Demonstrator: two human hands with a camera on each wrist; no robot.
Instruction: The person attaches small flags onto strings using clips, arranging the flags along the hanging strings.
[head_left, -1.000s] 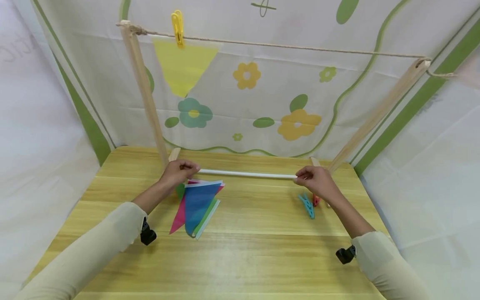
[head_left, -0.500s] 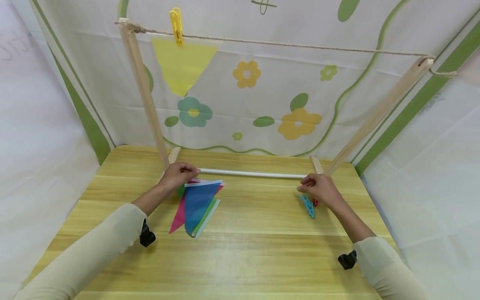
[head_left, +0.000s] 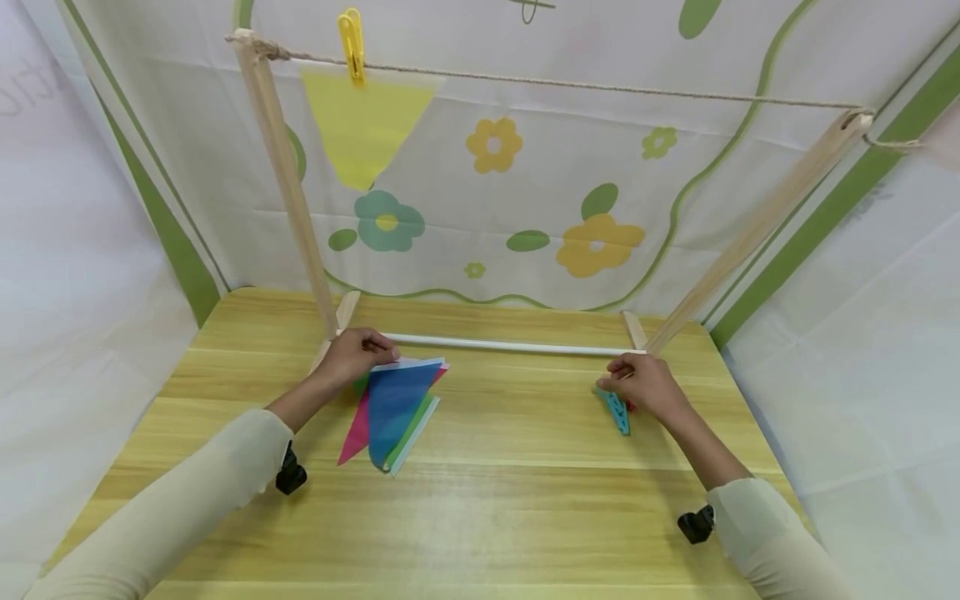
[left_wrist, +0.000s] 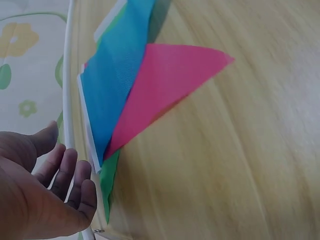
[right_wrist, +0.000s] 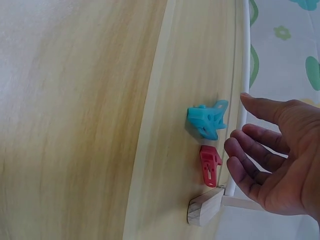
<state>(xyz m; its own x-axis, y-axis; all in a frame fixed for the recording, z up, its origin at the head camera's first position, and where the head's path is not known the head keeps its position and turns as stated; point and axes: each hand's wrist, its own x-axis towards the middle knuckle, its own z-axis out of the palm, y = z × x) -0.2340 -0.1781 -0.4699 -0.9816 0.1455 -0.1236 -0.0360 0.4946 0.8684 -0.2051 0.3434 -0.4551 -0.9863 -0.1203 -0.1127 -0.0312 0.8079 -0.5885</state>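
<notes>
My left hand (head_left: 356,354) is loosely bent and holds nothing; in the head view its fingertips overlap the top edge of a pile of triangular pennants. A blue pennant (left_wrist: 112,75) lies uppermost, over a pink pennant (left_wrist: 160,82) and a green pennant (left_wrist: 109,185). Relaxed fingers and an empty palm show on my right hand (right_wrist: 285,155), beside a teal clothespin (right_wrist: 206,119) and a red clothespin (right_wrist: 210,166) on the table. A thin white rod (head_left: 487,343) runs between the bases of two wooden posts, passing just behind both hands.
The left wooden post (head_left: 288,192) and right wooden post (head_left: 757,233) carry a twine line (head_left: 570,83). A yellow clothespin (head_left: 351,42) holds a yellow pennant (head_left: 367,125) on it. Behind stands a flower-printed cloth (head_left: 450,267); the wooden table (head_left: 480,517) spreads in front.
Both hands have let go of the white rod. The left hand has come down slightly to the pennants; the right has shifted down and right to the teal clothespin.
</notes>
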